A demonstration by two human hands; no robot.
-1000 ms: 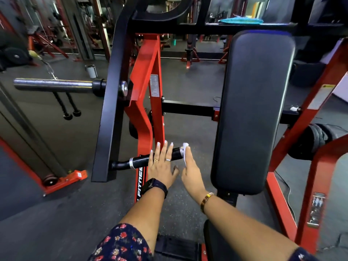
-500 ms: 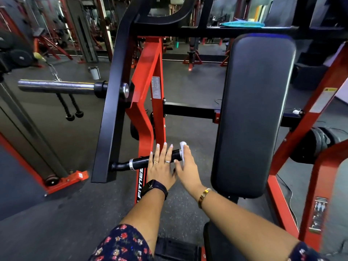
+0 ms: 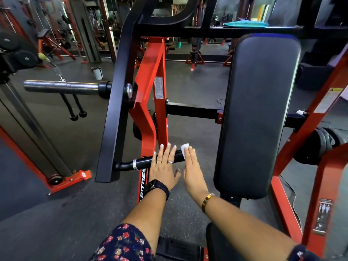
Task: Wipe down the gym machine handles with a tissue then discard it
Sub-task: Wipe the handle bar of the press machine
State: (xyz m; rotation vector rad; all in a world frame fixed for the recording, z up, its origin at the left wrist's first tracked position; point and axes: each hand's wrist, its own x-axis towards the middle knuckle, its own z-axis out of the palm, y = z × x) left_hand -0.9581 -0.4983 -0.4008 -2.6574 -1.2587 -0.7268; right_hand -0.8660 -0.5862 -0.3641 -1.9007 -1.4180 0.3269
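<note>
The tissue (image 3: pixel 184 147), a small white folded wad, sits on the black handle's (image 3: pixel 140 163) free end, pressed under the straight fingers of my right hand (image 3: pixel 192 167), my left hand (image 3: pixel 164 167) resting flat alongside, fingers straight.

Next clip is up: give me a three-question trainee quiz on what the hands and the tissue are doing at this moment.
1. True or false: the left hand rests on the black handle with its fingers straight.
2. Multiple choice: where is the white tissue?
A) lying on the floor
B) at the handle's free end, pressed there by the right hand
C) draped over the back pad
3. Short answer: what colour is the flat packet lying on the top crossbar?

Key: 1 true; 2 B; 3 teal.
</note>
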